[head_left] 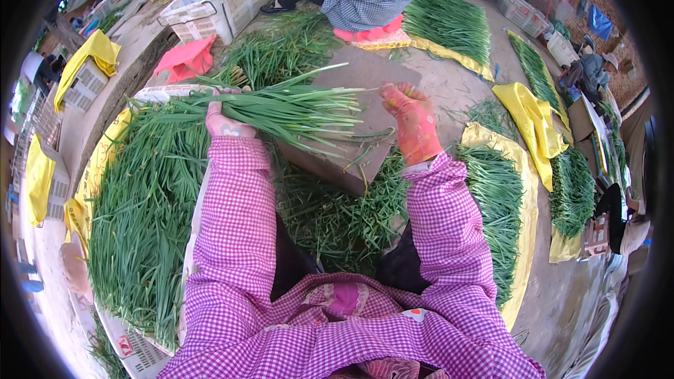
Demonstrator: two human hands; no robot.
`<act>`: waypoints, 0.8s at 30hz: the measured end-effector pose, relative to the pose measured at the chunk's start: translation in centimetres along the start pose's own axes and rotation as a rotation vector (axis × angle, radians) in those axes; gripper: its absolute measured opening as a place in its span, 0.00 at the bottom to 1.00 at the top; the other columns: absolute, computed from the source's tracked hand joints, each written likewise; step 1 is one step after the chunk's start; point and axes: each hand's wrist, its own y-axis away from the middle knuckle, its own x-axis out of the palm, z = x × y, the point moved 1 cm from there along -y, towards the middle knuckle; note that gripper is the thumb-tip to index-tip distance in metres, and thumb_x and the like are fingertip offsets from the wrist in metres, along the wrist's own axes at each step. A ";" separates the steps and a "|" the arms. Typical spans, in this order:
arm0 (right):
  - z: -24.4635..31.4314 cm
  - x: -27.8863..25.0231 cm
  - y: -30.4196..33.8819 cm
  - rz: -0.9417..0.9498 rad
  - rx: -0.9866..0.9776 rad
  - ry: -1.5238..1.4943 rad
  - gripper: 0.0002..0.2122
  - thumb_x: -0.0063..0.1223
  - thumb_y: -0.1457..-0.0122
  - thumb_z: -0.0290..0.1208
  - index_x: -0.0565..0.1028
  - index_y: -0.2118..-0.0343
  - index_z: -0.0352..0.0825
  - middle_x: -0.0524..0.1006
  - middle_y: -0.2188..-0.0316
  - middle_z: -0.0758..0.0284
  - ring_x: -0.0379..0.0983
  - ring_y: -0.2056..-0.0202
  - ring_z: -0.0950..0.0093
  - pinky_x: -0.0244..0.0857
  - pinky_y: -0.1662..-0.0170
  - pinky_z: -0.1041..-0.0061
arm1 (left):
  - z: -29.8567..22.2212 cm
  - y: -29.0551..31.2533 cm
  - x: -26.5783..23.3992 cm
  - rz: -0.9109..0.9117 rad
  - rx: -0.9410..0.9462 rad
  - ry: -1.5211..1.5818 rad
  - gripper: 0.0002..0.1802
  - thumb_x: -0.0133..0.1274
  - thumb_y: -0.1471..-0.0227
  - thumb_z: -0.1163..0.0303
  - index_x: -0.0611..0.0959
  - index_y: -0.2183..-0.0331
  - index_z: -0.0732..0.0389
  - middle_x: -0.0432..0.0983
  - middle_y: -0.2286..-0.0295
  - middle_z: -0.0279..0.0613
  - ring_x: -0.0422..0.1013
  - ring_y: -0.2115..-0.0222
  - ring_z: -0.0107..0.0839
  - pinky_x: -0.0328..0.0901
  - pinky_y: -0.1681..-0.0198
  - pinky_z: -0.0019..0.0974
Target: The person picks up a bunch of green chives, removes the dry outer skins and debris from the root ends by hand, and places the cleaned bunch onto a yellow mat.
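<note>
Head view, frame centre: left hand (pixel 223 123) clenched round bunch of green chives (pixel 281 109), held level over brown board (pixel 354 123). Right hand (pixel 413 121), in orange glove, pinches loose leaf tips at bunch's right end. Step judged: tidying bunch. Next move likely calls for firm left grip, clean pull. Heaped chives (pixel 140 203) at left.

White printed sack (pixel 133 351) lower left; red-and-white label (pixel 416 314) on the purple checked clothing

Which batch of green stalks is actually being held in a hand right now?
The bunch of chives lying across the brown board, gripped by the left hand; the other piles lie loose on yellow sheets and ground.
</note>
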 end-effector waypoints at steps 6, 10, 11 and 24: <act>1.9 0.7 0.4 -0.003 -0.150 0.073 0.11 0.53 0.51 0.20 0.75 0.62 0.31 0.75 0.66 0.72 0.67 0.66 0.83 0.60 0.61 0.84 | -1.6 0.3 1.7 -0.054 -0.023 -0.035 0.15 0.42 0.46 0.60 0.72 0.66 0.63 0.72 0.72 0.46 0.68 0.68 0.48 0.65 0.60 0.52; 0.7 3.0 1.3 0.322 -0.375 0.311 0.11 0.53 0.50 0.20 0.75 0.62 0.31 0.74 0.63 0.71 0.67 0.64 0.83 0.61 0.60 0.84 | -1.0 0.6 1.5 -0.078 -0.071 -0.071 0.16 0.42 0.46 0.60 0.71 0.65 0.64 0.72 0.70 0.47 0.68 0.67 0.48 0.65 0.58 0.52; 0.3 3.3 1.4 0.397 -0.485 0.418 0.11 0.53 0.50 0.20 0.74 0.62 0.30 0.74 0.62 0.71 0.67 0.63 0.83 0.61 0.60 0.83 | -0.9 0.5 1.4 -0.080 -0.085 -0.072 0.16 0.42 0.46 0.60 0.71 0.65 0.65 0.72 0.71 0.47 0.68 0.67 0.49 0.64 0.58 0.52; 1.0 0.1 0.7 0.025 0.012 0.037 0.09 0.53 0.46 0.31 0.75 0.68 0.29 0.74 0.76 0.73 0.65 0.76 0.85 0.57 0.72 0.85 | -0.9 2.6 2.0 -0.153 -0.088 -0.159 0.22 0.34 0.46 0.59 0.73 0.60 0.67 0.72 0.61 0.53 0.68 0.60 0.49 0.61 0.54 0.57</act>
